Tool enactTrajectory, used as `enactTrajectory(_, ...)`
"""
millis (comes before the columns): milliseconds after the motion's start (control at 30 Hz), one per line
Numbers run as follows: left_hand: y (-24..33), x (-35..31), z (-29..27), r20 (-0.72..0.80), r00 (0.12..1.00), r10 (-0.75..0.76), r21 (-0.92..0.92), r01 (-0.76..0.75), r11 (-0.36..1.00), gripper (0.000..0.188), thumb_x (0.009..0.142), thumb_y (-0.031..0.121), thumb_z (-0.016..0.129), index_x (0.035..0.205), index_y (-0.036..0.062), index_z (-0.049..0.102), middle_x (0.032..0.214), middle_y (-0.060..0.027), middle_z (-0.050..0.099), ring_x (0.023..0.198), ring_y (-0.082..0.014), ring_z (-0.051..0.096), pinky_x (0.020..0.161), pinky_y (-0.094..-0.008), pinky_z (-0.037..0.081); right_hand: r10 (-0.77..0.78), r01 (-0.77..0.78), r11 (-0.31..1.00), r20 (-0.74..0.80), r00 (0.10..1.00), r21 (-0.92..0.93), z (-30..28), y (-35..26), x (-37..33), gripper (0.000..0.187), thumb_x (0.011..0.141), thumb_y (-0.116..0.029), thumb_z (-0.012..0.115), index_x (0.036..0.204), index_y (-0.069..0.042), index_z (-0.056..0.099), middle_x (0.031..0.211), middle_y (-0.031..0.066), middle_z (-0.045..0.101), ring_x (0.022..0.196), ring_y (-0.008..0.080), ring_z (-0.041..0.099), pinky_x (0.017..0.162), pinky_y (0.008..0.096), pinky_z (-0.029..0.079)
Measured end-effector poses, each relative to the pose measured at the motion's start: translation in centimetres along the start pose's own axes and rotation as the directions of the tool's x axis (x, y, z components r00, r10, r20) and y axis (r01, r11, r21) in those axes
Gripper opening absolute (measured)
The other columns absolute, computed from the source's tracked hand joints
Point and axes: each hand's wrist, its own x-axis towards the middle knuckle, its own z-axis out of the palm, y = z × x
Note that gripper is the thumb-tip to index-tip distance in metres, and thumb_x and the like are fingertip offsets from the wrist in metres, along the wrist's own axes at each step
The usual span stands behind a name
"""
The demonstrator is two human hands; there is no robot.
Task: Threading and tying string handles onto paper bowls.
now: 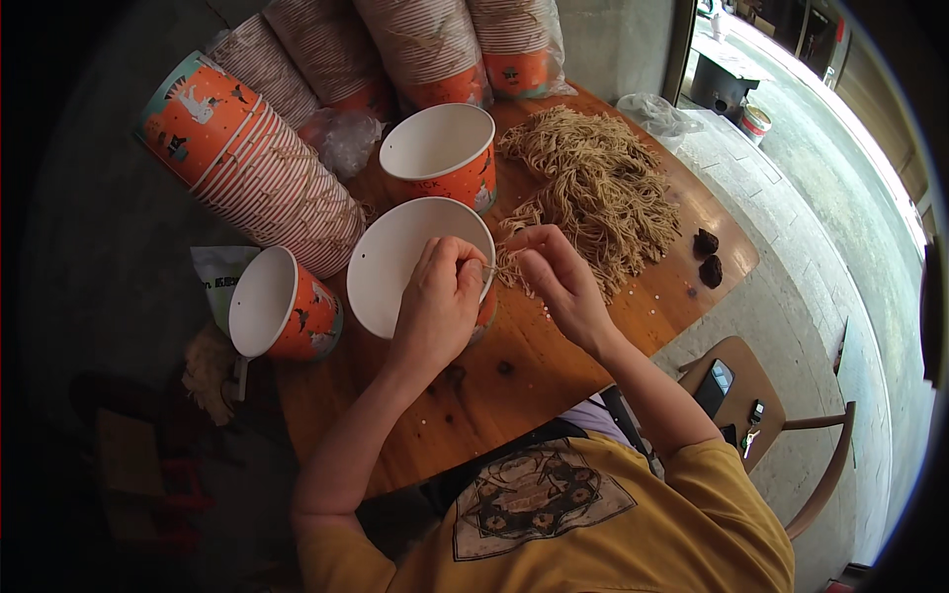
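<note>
A large white-lined paper bucket with an orange printed outside stands on the wooden table before me, mouth up; a small punched hole shows in its left wall. Over its mouth, my left hand pinches a short end of tan cord at the right rim. My right hand is just outside that rim, fingers curled; what they hold, if anything, is hidden. Beside it spreads a big heap of tan cords. Another bucket stands behind, and one with a cord leans at the left.
A tall nested stack of buckets lies slanted at the left. Several bagged stacks line the back. Two dark lumps sit near the table's right edge. A chair at the right bears a phone and keys.
</note>
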Motion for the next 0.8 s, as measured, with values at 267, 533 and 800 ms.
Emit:
enactTrajectory(267,0.1,-0.1,0.2,-0.009,1.0,0.008,0.004,-0.008,1.0,0.008,0.088,0.004,0.053,0.09,-0.0001,0.046,0.09,-0.0146,0.053,0.086,-0.0329,0.055,0.076,-0.0422,0.044,-0.385,0.355,0.68,0.099,0.917,-0.642,0.2,-0.7,0.4,0.016,0.079,-0.013,0.071,0.09,-0.008,0.06,0.079,0.0052,0.063,0.062,0.0204,0.064,0.053,0.0312,0.05)
enactTrajectory(533,-0.1,-0.2,0.3,-0.087,0.985,0.147,0.134,-0.135,0.982,0.009,0.089,0.005,0.053,0.091,0.0012,0.045,0.086,-0.0143,0.054,0.083,-0.0344,0.055,0.074,-0.0439,0.044,-0.183,0.208,0.838,0.1,0.978,-0.505,-0.4,-1.7,-0.2,0.013,0.085,-0.014,0.066,0.093,-0.006,0.059,0.078,0.0052,0.062,0.062,0.0149,0.06,0.056,0.0272,0.049)
enactTrajectory(800,1.0,-2.6,-2.5,0.133,0.988,-0.08,0.181,0.055,0.982,0.028,0.084,0.015,0.066,0.1,0.0043,0.046,0.083,-0.0129,0.057,0.079,-0.0309,0.059,0.068,-0.0422,0.048,0.118,-0.149,0.984,0.271,0.955,0.096,-2.0,-6.1,1.3,0.018,0.095,-0.02,0.056,0.106,-0.007,0.056,0.083,-0.0048,0.056,0.071,0.0016,0.051,0.057,0.0173,0.04)
